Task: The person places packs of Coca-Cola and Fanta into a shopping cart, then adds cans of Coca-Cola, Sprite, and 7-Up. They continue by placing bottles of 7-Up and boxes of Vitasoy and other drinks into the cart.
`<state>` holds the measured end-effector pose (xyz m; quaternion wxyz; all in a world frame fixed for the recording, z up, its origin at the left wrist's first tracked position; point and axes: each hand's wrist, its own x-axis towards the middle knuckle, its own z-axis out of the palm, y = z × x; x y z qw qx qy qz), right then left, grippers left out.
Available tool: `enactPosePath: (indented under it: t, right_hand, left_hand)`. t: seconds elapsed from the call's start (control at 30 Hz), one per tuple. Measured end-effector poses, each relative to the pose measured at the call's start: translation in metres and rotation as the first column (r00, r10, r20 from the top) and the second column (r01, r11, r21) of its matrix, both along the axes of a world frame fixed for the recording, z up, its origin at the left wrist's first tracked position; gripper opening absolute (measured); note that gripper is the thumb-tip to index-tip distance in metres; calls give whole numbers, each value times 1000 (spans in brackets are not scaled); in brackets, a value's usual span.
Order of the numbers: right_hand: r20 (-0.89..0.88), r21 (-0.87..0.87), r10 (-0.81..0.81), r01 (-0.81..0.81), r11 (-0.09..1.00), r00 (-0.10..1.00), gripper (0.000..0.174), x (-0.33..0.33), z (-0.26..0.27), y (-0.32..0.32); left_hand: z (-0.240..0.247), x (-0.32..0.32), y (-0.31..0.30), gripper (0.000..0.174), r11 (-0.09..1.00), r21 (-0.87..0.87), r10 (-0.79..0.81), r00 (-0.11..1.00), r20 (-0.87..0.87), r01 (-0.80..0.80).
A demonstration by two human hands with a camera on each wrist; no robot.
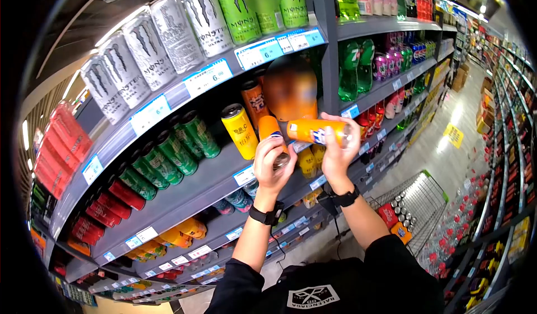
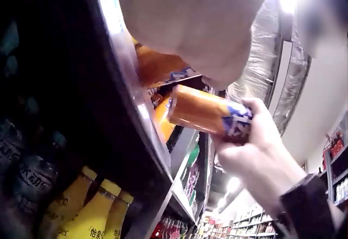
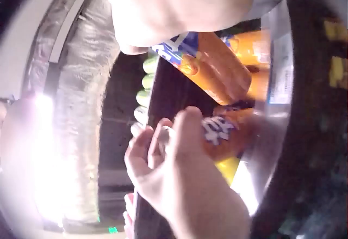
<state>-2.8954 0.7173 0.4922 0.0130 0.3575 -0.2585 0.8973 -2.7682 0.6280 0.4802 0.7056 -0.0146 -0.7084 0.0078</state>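
My right hand (image 1: 339, 151) grips an orange soda can (image 1: 305, 129) with blue and white lettering, tipped on its side in front of the shelf. My left hand (image 1: 274, 165) holds a second orange soda can (image 1: 268, 126) by its near end; it slants toward the shelf. In the right wrist view the left hand (image 3: 185, 179) has its fingers and thumb around the end of its can (image 3: 231, 135). The left wrist view shows the right hand (image 2: 261, 152) wrapped around the lettered end of its can (image 2: 201, 111). A yellow can (image 1: 240, 132) stands just left of the left hand.
Green cans (image 1: 168, 151) and red cans (image 1: 100, 213) line the same shelf. Above it, the upper shelf edge (image 1: 196, 84) carries price tags and tall energy drink cans (image 1: 207, 17). A shopping cart (image 1: 428, 202) holding cans stands in the aisle at right.
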Motion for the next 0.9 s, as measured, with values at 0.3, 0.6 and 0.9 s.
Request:
enactPosePath:
  t: [0.3, 0.6, 0.9]
  right_hand:
    - [228, 176, -91, 51, 983, 969, 36, -10, -51, 116]
    - [15, 961, -266, 59, 270, 964, 46, 23, -183, 232]
    - [100, 986, -853, -166, 16, 512, 88, 31, -377, 396]
  left_hand:
    - [26, 37, 41, 50, 956, 77, -261, 941, -218, 283]
    - [-45, 44, 78, 38, 100, 761, -918, 354, -179, 642]
    - [-151, 26, 80, 40, -261, 957, -932, 225, -283, 125]
